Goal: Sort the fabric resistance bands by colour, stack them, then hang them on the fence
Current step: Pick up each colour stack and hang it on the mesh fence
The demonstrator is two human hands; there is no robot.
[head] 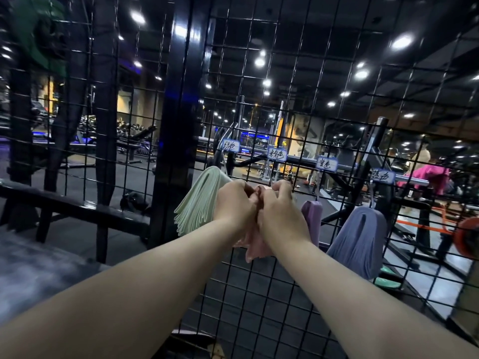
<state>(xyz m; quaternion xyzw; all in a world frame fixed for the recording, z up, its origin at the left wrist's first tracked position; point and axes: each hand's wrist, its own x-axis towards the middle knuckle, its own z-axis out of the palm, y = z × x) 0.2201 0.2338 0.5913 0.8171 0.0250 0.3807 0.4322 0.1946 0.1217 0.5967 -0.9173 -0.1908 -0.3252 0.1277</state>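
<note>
Gripping hands: left hand (234, 203) and right hand (281, 211) clutch pink bands (255, 248) at the fence (259, 294).
Left edge: green stack (198, 203) just beside left hand.
Right edge: purple band (311, 216) near, grey-blue stack (360, 237) beyond.

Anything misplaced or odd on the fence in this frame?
Nothing clearly wrong. The green bands, purple bands and blue-grey bands hang in separate tidy stacks on the fence; the left hand and right hand grip the pink bands between green and purple. A small green item below the blue-grey stack is too unclear to judge.
</note>
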